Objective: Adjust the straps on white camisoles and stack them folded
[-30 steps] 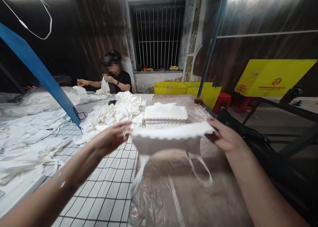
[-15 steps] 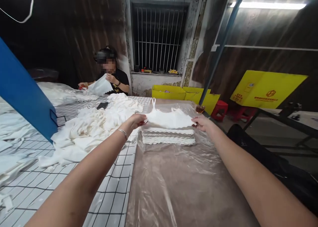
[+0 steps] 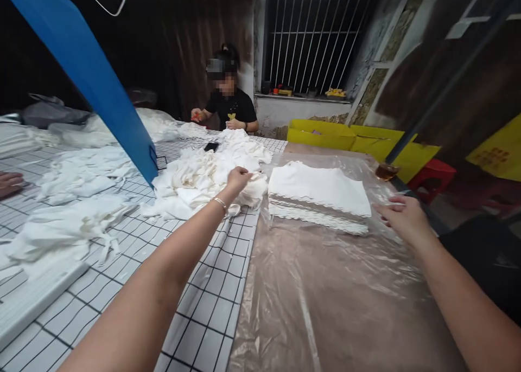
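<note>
My left hand (image 3: pixel 238 179) reaches into the loose heap of white garments (image 3: pixel 203 179) on the checked table, its fingers closed on a piece of white cloth at the heap's right edge. My right hand (image 3: pixel 401 216) hovers open just right of the neat stack of folded white garments (image 3: pixel 319 196), holding nothing. The stack lies on a clear plastic sheet (image 3: pixel 325 301) that covers the right part of the table.
A blue slanted beam (image 3: pixel 87 71) crosses the left. More white cloth piles (image 3: pixel 73 209) lie on the checked table (image 3: pixel 203 301). A person in black (image 3: pixel 232 103) sits at the far end. A glass of brown liquid (image 3: pixel 385 171), yellow boxes (image 3: pixel 350 139) and red stool (image 3: pixel 431 174) stand at right.
The white garment held between both hands has been laid on the folded stack. My left hand moved left into the loose heap; my right hand let go and drew back to the right.
</note>
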Demonstrator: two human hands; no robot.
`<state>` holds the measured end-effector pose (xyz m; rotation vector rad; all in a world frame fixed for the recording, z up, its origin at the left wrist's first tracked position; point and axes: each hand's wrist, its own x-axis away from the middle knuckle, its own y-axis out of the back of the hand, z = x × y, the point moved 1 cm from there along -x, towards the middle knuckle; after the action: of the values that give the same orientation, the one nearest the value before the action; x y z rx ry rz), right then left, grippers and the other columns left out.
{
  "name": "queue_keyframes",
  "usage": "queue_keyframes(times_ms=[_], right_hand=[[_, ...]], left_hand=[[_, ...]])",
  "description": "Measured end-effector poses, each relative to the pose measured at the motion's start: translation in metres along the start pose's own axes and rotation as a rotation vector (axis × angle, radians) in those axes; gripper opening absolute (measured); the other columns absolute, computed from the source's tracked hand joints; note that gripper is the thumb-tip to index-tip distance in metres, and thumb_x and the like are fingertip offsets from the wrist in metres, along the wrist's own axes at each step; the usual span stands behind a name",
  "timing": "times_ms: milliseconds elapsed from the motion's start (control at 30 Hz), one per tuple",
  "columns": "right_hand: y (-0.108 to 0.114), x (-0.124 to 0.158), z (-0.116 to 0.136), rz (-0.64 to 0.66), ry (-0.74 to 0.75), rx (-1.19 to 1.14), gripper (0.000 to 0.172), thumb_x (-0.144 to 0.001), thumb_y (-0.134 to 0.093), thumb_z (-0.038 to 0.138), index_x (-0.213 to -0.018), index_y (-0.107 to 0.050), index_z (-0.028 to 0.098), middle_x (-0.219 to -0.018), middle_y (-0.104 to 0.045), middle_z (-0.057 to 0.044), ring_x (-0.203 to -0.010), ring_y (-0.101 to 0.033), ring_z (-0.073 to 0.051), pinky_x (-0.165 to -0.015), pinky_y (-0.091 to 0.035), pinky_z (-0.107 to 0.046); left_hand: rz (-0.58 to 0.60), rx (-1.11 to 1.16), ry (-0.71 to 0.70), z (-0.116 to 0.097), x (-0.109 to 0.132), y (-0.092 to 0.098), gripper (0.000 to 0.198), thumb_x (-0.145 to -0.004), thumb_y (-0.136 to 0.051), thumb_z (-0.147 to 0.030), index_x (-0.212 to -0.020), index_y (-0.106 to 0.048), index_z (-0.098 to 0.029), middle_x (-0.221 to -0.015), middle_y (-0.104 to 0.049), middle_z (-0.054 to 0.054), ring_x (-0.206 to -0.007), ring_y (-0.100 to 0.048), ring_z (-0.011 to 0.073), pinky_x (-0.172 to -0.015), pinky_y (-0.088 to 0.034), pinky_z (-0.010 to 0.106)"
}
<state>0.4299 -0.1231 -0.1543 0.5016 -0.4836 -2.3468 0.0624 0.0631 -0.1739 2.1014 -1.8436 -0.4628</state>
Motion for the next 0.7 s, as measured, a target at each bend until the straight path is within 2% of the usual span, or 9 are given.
queue_keyframes(times_ms=[67,133,200,300,400,567,633,700], right_hand=[[0.011,0.027,-0.004,-0.005,-0.047,-0.123,0.054,-0.052,-0.081,0.045,-0.089,-0.047,0.026,-0.077,-0.056,-0.005,-0.058,-0.052,-0.018,-0.05,-0.042,-0.033],[0.019,0.062,-0.006,0.016,-0.051,-0.198,0.063,-0.043,-0.084,0.048,-0.09,-0.048,0.027,-0.078,-0.057,-0.004,-0.061,-0.053,-0.019,-0.051,-0.043,-0.033],[0.021,0.101,-0.007,0.062,-0.038,-0.231,0.067,-0.039,-0.085,0.051,-0.089,-0.049,0.026,-0.078,-0.057,-0.002,-0.064,-0.056,-0.018,-0.055,-0.047,-0.032],[0.022,0.154,-0.009,0.137,-0.006,-0.225,0.063,-0.046,-0.082,0.053,-0.092,-0.05,0.024,-0.079,-0.059,0.0,-0.062,-0.057,-0.015,-0.058,-0.051,-0.029],[0.035,0.193,-0.015,0.144,0.009,-0.208,0.059,-0.052,-0.08,0.052,-0.095,-0.052,0.023,-0.08,-0.062,-0.002,-0.065,-0.06,-0.015,-0.061,-0.054,-0.027],[0.078,0.23,-0.027,0.054,-0.123,-0.182,0.059,-0.044,-0.081,0.053,-0.088,-0.056,0.023,-0.076,-0.065,-0.003,-0.071,-0.065,-0.02,-0.063,-0.058,-0.028],[0.092,0.24,-0.029,0.029,-0.182,-0.169,0.057,-0.041,-0.081,0.052,-0.085,-0.057,0.023,-0.076,-0.066,-0.004,-0.073,-0.066,-0.021,-0.063,-0.058,-0.028],[0.099,0.25,-0.029,0.007,-0.219,-0.173,0.056,-0.041,-0.08,0.05,-0.085,-0.059,0.023,-0.078,-0.067,-0.005,-0.077,-0.066,-0.022,-0.064,-0.058,-0.027]], left_hand=[[-0.101,-0.09,-0.024,0.018,0.004,0.033,0.015,-0.081,-0.062,-0.021,-0.094,-0.064,-0.014,-0.093,-0.068,0.007,-0.084,-0.062,0.0171,-0.072,-0.045,0.025],[-0.13,-0.164,-0.044,0.036,0.017,0.056,0.012,-0.082,-0.062,-0.026,-0.085,-0.063,-0.015,-0.089,-0.068,0.007,-0.087,-0.061,0.0203,-0.076,-0.043,0.028],[-0.092,-0.312,-0.109,0.053,0.036,0.063,0.021,-0.077,-0.068,-0.036,-0.08,-0.063,-0.016,-0.09,-0.067,0.008,-0.089,-0.059,0.0243,-0.079,-0.042,0.033],[-0.034,-0.602,-0.279,0.069,0.061,0.057,0.024,-0.074,-0.071,-0.039,-0.084,-0.064,-0.019,-0.101,-0.067,0.01,-0.1,-0.057,0.0297,-0.088,-0.038,0.039],[-0.047,-0.663,-0.334,0.071,0.071,0.059,0.011,-0.084,-0.059,-0.028,-0.079,-0.063,-0.02,-0.096,-0.068,0.009,-0.098,-0.058,0.0273,-0.091,-0.036,0.039],[-0.106,-0.611,-0.33,0.055,0.062,0.095,0.019,-0.09,-0.048,-0.023,-0.08,-0.063,-0.019,-0.096,-0.067,0.01,-0.095,-0.059,0.0251,-0.088,-0.039,0.035],[-0.089,-0.595,-0.338,0.049,0.062,0.104,0.019,-0.089,-0.048,-0.021,-0.081,-0.065,-0.018,-0.096,-0.067,0.011,-0.095,-0.059,0.025,-0.087,-0.04,0.034],[-0.036,-0.571,-0.348,0.047,0.067,0.102,0.017,-0.088,-0.051,-0.021,-0.084,-0.067,-0.017,-0.095,-0.067,0.011,-0.093,-0.06,0.0238,-0.084,-0.042,0.032]])
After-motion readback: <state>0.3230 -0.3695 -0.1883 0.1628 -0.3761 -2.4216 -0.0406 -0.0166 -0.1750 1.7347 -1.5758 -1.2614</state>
